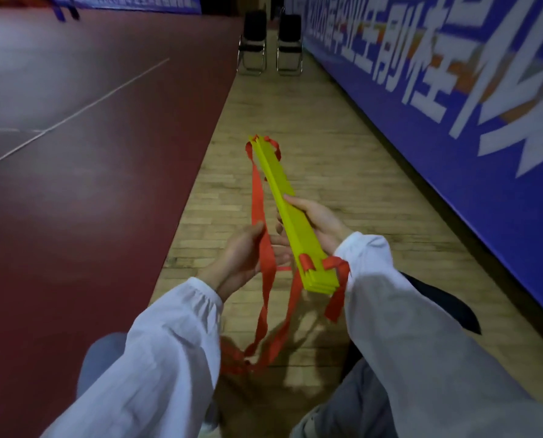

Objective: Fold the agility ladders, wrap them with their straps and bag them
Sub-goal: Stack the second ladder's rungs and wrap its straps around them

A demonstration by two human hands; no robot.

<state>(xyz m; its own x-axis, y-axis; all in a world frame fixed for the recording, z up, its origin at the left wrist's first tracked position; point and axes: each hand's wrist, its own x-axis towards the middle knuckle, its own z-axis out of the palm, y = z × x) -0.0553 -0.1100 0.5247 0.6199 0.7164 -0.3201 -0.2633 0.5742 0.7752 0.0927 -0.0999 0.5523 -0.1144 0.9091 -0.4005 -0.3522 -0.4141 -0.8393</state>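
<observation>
A stack of yellow ladder rungs [287, 210] lies folded into one long bundle, pointing away from me over the wooden floor. My right hand [319, 222] grips the bundle from the right side near its middle. Red straps [257, 197] run from the far end of the bundle down the left side. My left hand [248, 254] holds the red strap where it passes across the palm, thumb over it. More red strap loops hang from the near end [336, 276] and trail down to a heap on the floor [241, 361].
A dark red court mat [74, 153] covers the floor to the left. A blue banner wall [453, 105] runs along the right. Two black folding chairs [270, 42] stand at the far end of the wooden strip [343, 172]. My knees are at the bottom.
</observation>
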